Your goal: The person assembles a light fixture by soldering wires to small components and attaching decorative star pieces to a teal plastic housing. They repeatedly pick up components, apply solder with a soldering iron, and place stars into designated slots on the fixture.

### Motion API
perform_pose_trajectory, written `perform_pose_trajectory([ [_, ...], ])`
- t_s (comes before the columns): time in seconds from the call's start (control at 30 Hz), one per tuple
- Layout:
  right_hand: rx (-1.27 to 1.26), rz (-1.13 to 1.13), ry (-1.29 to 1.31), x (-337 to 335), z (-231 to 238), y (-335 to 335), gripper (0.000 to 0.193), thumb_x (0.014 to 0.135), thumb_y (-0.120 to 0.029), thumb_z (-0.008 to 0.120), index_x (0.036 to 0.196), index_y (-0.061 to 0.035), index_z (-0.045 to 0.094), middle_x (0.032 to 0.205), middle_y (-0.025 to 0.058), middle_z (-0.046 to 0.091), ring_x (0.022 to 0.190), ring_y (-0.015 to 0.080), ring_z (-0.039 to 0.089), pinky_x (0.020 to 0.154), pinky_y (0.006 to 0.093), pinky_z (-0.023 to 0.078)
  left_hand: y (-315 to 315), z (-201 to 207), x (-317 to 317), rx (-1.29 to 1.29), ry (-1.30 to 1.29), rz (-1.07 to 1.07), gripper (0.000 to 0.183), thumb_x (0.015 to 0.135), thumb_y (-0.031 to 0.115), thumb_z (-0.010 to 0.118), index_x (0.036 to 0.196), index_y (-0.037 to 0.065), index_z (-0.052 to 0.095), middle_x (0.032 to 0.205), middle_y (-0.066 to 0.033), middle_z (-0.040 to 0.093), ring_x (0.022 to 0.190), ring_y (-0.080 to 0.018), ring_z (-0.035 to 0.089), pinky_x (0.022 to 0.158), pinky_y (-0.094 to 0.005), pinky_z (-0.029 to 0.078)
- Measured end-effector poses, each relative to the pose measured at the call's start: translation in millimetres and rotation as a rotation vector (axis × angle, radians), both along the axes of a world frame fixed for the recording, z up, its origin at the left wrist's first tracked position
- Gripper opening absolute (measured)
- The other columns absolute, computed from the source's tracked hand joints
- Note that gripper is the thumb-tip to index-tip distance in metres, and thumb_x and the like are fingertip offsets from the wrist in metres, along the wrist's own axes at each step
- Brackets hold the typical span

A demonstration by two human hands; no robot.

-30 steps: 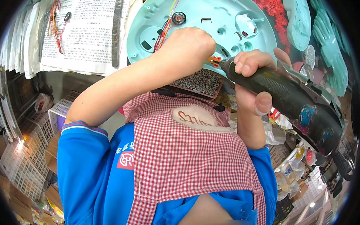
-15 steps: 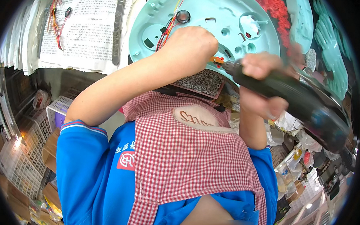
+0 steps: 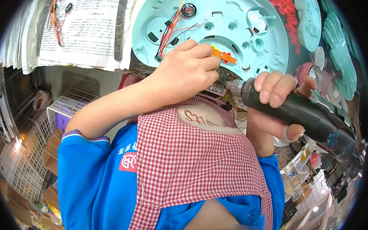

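Observation:
My right hand (image 3: 274, 99) is wrapped round a black electric screwdriver (image 3: 301, 115), its metal tip end pointing left toward the tray of small screws (image 3: 218, 88). My left hand (image 3: 192, 68) has its fingers curled together just left of that tip, over the near rim of a round teal plastic shell (image 3: 246, 40). Whatever the left fingers pinch, if anything, is hidden. Beyond them, an orange plastic piece (image 3: 224, 54) with yellow and red bits lies in the shell. Red, yellow and black wires (image 3: 171, 32) run across the shell to a small round black speaker (image 3: 188, 10).
Printed sheets (image 3: 82, 33) lie at the upper left, with a wired speaker (image 3: 69, 8) on them. Red parts (image 3: 283, 10) and more teal plastic pieces (image 3: 338, 53) are at the upper right. White plastic baskets (image 3: 64, 109) stand low at the left.
The screwdriver has drawn back from the orange piece toward my body, its tip now by the screw tray. My left hand has come nearer too, uncovering the orange piece and more wires.

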State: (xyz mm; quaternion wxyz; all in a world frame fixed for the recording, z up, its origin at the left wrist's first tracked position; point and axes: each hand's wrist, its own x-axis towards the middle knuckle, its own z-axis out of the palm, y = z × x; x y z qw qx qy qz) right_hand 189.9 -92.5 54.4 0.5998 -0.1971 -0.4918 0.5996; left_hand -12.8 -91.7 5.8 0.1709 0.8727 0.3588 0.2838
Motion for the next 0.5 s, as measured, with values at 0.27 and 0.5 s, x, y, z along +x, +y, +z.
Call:
perform_pose_trajectory([
  [0.27,0.042,-0.046,-0.023,3.5,8.7,3.4,0.097,0.079,-0.065,0.069,0.147,-0.0086,0.028,0.083,0.0068,0.058,0.072,0.0206,0.057,0.071,0.0394,0.047,-5.2,2.1,1.4,0.039,0.075,0.006,0.013,0.066,0.022,0.072,0.076,0.015,0.068,0.080,0.0068,0.058,0.084,-0.0121,0.055,0.072,-0.0273,0.042],
  [0.5,0.111,-0.050,0.003,0.4,9.7,-0.7,0.096,0.080,-0.061,0.069,0.147,-0.0070,0.028,0.084,0.0088,0.059,0.073,0.0230,0.057,0.072,0.0407,0.047,-0.7,1.5,6.3,0.021,0.019,-0.021,0.019,0.063,0.021,0.076,0.080,0.014,0.070,0.079,0.0052,0.061,0.078,-0.0135,0.057,0.066,-0.0290,0.045],
])
